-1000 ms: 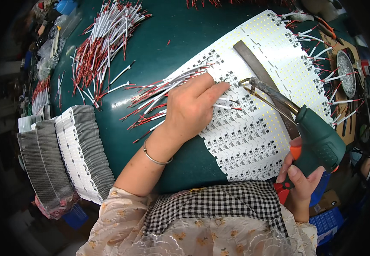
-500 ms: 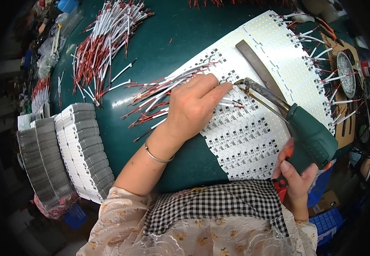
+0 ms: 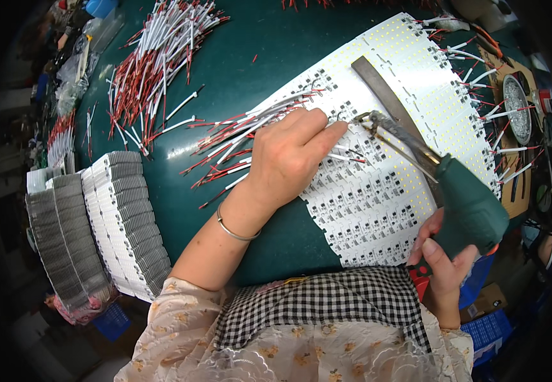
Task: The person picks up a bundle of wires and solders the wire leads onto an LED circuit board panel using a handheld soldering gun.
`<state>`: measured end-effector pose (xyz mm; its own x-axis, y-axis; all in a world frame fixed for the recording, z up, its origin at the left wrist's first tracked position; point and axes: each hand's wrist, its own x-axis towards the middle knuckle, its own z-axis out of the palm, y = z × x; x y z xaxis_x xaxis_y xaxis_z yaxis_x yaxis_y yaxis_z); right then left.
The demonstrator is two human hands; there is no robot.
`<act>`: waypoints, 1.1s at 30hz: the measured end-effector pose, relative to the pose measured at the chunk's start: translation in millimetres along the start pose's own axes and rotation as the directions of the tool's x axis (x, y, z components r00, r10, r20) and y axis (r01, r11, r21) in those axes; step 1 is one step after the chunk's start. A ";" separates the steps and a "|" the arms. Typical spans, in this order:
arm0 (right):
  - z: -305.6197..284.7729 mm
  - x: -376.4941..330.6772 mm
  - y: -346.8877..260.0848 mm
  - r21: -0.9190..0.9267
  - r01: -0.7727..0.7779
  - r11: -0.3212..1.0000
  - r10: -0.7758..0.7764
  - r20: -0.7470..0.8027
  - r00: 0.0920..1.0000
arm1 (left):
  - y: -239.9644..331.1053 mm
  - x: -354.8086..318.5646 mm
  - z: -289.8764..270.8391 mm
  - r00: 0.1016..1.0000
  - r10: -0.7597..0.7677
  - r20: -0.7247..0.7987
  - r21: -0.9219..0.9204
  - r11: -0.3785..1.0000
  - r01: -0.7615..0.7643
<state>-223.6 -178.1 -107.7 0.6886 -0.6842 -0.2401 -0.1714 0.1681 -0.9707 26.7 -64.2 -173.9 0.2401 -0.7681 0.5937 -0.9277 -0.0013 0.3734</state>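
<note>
My left hand [image 3: 292, 149] is closed over a bunch of short red-and-white wires [image 3: 231, 137], its thumb and forefinger pinched together; the fingers hide how many wires they hold. Beneath it lies a sheet of white LED circuit boards [image 3: 371, 216] with rows of yellow chips and dark components. My right hand [image 3: 444, 258] is wrapped round the handle of a green soldering gun [image 3: 473, 197]. The gun's dark metal tip [image 3: 368, 121] is just right of my left fingertips, over the boards. A flat grey metal bar [image 3: 384, 89] lies across the sheet behind the tip.
A big heap of red-and-white wires [image 3: 155, 70] lies at the far left. Stacked board panels [image 3: 126, 223] stand at the left edge of the green table [image 3: 269, 51]. Wires stick out along the sheet's right edge, near a round dish [image 3: 516, 108] and orange-handled pliers [image 3: 489, 41].
The soldering gun has shifted slightly right, its tip drawing a little away from my left fingertips. My left hand has stayed almost in place.
</note>
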 end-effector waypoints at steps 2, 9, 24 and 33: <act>-2.2 1.6 -5.2 0.037 0.007 0.999 -0.006 -0.043 0.999 | 0.3 0.3 -0.5 1.000 0.003 0.000 0.004 1.000 -0.003; 0.5 7.1 -7.7 0.073 0.083 0.994 -0.075 -0.101 0.992 | 2.5 -0.8 -1.1 1.000 -0.002 0.012 0.023 1.000 0.002; -26.4 -28.6 -0.8 0.105 0.042 0.994 -0.042 -0.008 0.999 | 56.1 -29.5 -54.4 0.920 -0.373 0.123 0.148 0.923 0.355; -2.7 -49.7 9.7 0.053 -0.109 0.993 0.102 0.110 0.989 | 52.1 -74.3 -49.0 0.907 -0.380 0.181 0.150 0.922 0.357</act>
<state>-261.4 -144.4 -105.2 0.7410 -0.5809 -0.3369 -0.2074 0.2792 -0.9376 -25.4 24.2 -163.7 0.5187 -0.8122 0.2671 -0.8127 -0.3713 0.4491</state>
